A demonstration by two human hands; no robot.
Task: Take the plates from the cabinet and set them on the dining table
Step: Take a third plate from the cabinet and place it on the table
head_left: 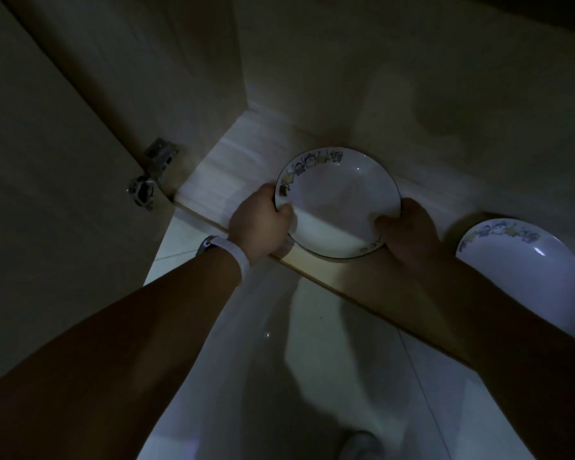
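Cabinet door (47, 161) stands swung open at our far left, its metal hinge (153, 174) catching what little light there is. Next comes the pale cabinet shelf (233, 167), then our left hand (259, 224), a white wristband (233, 252) on that wrist, closed on the left rim of the round plate (337, 200) with the thumb over the edge. Our right hand (409, 234) closes on the opposite rim the same way, so both hands hold this one plate between them.

The plate sits low over the shelf's front lip, its near edge overhanging toward us; whether it is lifted clear or resting, we cannot tell. It faces upward, and being round it has no long axis — only the floral band on its far-left rim marks a direction. Farther right, a second plate (525, 260) lies on the same shelf, partly hidden by our right forearm.

We judge the risks this way: the light is poor and the grip takes only the rims, so a glazed edge could slip as we draw the plate out over the tiled floor (312, 360). Our right forearm also passes close to the second plate — a careless pull could nudge it off the lip.
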